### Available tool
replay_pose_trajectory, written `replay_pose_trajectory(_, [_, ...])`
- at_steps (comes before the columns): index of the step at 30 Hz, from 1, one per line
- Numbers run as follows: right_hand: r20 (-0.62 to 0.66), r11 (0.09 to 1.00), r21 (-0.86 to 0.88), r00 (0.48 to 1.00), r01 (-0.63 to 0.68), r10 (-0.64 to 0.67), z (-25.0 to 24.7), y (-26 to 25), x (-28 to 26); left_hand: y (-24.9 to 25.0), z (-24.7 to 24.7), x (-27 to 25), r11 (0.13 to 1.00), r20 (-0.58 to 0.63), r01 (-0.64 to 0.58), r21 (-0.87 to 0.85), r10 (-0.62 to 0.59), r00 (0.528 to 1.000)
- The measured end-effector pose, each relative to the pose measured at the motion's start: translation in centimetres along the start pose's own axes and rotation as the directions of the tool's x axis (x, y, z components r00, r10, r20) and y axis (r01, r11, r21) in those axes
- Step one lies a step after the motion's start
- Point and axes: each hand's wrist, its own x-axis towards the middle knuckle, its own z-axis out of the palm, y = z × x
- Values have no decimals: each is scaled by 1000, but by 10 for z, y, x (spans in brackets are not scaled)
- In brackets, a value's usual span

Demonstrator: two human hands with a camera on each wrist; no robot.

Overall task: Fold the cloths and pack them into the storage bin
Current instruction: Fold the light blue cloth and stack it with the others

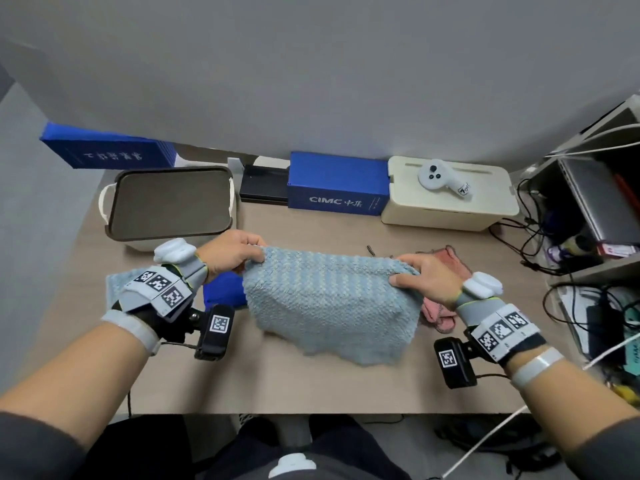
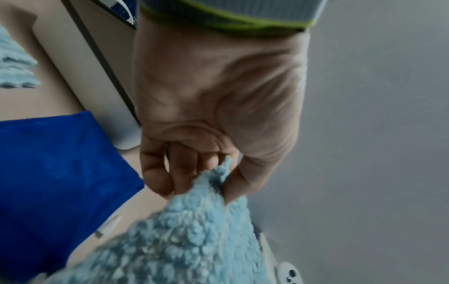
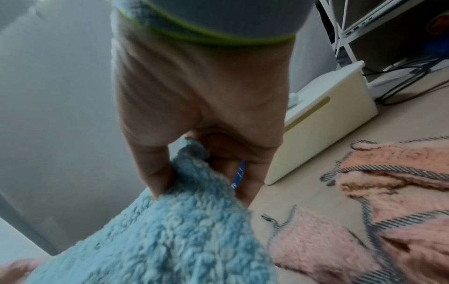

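Above the desk, both hands' fingers pinch the light-blue cloth (image 1: 329,299), half-hiding the pink cloth (image 1: 438,308).

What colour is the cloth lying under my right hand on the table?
Pink cloth, edged in dark striped stitching; the right wrist view shows it best.

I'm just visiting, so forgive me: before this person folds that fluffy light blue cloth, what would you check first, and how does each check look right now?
1. Left hand pinches a corner of the light blue cloth: ok.
2. Right hand pinches the other top corner: ok.
3. Top edge stretched between the hands: ok.
4. Lower edge lying flat on the table: cannot tell.
5. Storage bin empty inside: cannot tell.
6. Pink cloth clear of the fold area: not ok, it lies partly under the right corner.
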Motion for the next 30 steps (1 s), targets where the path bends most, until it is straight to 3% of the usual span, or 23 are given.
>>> replay_pose_trajectory(4, [-55, 974, -181, 990, -138, 130, 2, 48, 47, -23, 16, 35, 995, -69, 95, -24, -96, 993])
replay_pose_trajectory(10, [-246, 973, -115, 955, -200, 167, 10, 43, 65, -50, 31, 62, 991, -333, 59, 119, -16, 943])
replay_pose_trajectory(12, [-296, 978, -96, 943, -188, 152, 10, 47, 62, -52, 32, 59, 983, -366, 37, 180, 32, 930])
replay_pose_trajectory(16, [-249, 985, -129, 965, -113, 78, 23, 56, 34, -62, 34, 42, 953, -217, 25, 301, 43, 975])
replay_pose_trajectory(18, [-120, 983, -124, 986, -134, 119, 38, 61, 14, -71, 41, 31, 918, -67, 65, 391, -42, 997])
replay_pose_trajectory(21, [27, 974, -147, 984, -170, 176, 60, 80, -3, -90, 57, 19, 874, 81, 151, 463, -211, 974])
replay_pose_trajectory(26, [129, 898, -333, 929, -289, 347, 87, 97, -19, -114, 71, 12, 829, 164, 250, 501, -374, 913])
replay_pose_trajectory(30, [121, 882, -333, 913, -333, 390, 99, 105, -23, -123, 75, 12, 800, 110, 281, 531, -393, 913])
